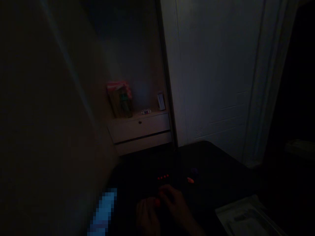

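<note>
The scene is very dark, so finger detail is faint. My left hand [147,214] is low over the black table, fingers curled, with a small red lump [157,202] at its fingertips. Close on its right, my right hand [175,204] reaches in with fingers pinched together at a reddish bit; what exactly it is I cannot make out. Just beyond the hands, several small red balls [161,177] sit in a row. An orange-red piece [190,180] lies farther right, beside a dark purplish lump [194,171].
The black table [209,160] has a rounded far corner. At its right front lies a pale flat packet or sheet [246,216]. A blurred bright blue patch [103,211] shows at left. Behind stand a drawer unit [155,126] holding small items and a white panelled door [216,72].
</note>
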A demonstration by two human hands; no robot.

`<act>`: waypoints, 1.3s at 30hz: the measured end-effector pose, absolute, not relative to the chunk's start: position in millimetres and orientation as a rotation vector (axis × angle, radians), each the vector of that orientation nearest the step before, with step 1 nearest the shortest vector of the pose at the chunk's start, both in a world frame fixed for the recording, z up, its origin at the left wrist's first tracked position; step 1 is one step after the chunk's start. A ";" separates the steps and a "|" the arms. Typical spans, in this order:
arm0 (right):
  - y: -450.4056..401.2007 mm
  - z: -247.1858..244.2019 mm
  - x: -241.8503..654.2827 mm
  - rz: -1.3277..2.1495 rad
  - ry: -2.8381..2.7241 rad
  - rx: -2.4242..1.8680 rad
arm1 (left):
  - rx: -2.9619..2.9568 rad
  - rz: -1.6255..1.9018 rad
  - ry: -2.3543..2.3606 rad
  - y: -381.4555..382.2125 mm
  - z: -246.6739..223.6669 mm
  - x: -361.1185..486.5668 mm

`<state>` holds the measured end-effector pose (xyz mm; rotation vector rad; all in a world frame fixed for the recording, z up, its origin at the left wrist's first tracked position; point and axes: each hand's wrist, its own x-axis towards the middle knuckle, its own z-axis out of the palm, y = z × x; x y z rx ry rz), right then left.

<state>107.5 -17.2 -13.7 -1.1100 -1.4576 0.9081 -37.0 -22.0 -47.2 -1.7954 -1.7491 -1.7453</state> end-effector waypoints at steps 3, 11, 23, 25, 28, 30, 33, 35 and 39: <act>-17.6 -12.3 107.5 0.900 -1.458 -1.109 | -1.742 -1.772 -1.754 -20.9 -52.0 -36.9; -18.9 -8.6 108.9 0.901 -1.456 -1.100 | -1.644 -1.842 -1.695 -25.1 -37.8 -28.4; -16.8 -10.8 108.0 0.903 -1.455 -1.059 | -1.673 -1.856 -1.786 -23.3 -39.2 -29.0; -16.0 -12.1 107.6 0.915 -1.456 -1.049 | -1.697 -1.849 -1.777 -22.2 -41.3 -30.1; -16.4 -12.4 107.1 0.909 -1.444 -1.062 | -1.701 -1.841 -1.787 -21.0 -43.1 -31.5; -17.6 -11.1 107.0 0.899 -1.431 -1.087 | -1.712 -1.831 -1.787 -20.9 -43.6 -32.7; -19.5 -7.9 107.3 0.896 -1.428 -1.099 | -1.776 -1.792 -1.761 -21.5 -44.1 -33.8; -19.9 -6.3 107.7 0.899 -1.430 -1.085 | -1.754 -1.790 -1.749 -21.9 -44.2 -32.9; -17.9 -7.6 108.1 0.910 -1.443 -1.055 | -1.673 -1.814 -1.709 -22.4 -41.4 -28.4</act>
